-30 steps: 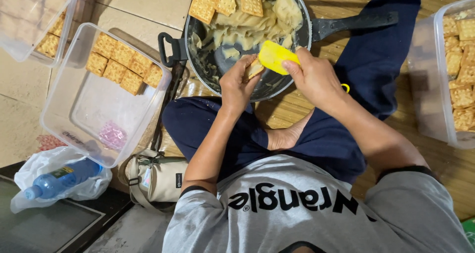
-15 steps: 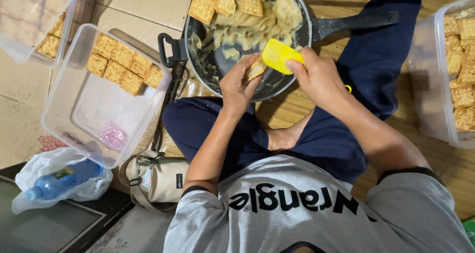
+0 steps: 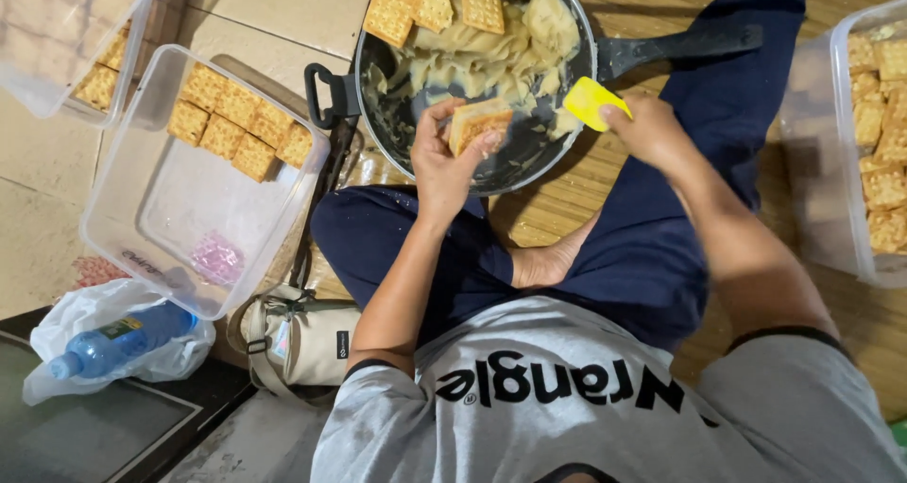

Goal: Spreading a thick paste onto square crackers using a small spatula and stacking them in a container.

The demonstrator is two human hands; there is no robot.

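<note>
The person is sitting cross-legged on the floor [image 3: 283,11], and the big dark pan [image 3: 529,152] is resting in front of the knees, holding a heap of pale filling [image 3: 491,53] with three bare crackers [image 3: 435,1] lying at its far rim. To the person's left a clear tub [image 3: 151,228] is standing with a row of finished crackers along its far end and most of its bottom showing; a second tub [image 3: 841,181] on the right is carrying more crackers.

The change is sitting in the hands. A second ago the yellow scraper [image 3: 588,101] was lying across the piece in the left hand; now the right hand [image 3: 652,129] is drawing it off to the right, its fingers pinching the blade's near edge. The left hand [image 3: 442,162] is gripping the cracker sandwich [image 3: 480,122] over the pan's near side, fingers closed round its edges, and it is now showing in full, both layers visible with a pale line between them.

That is suggesting the spreading on this piece is over and the sandwich is nearly ready for a tub.

A blue bottle [image 3: 118,337] in a plastic bag is lying at lower left.
</note>
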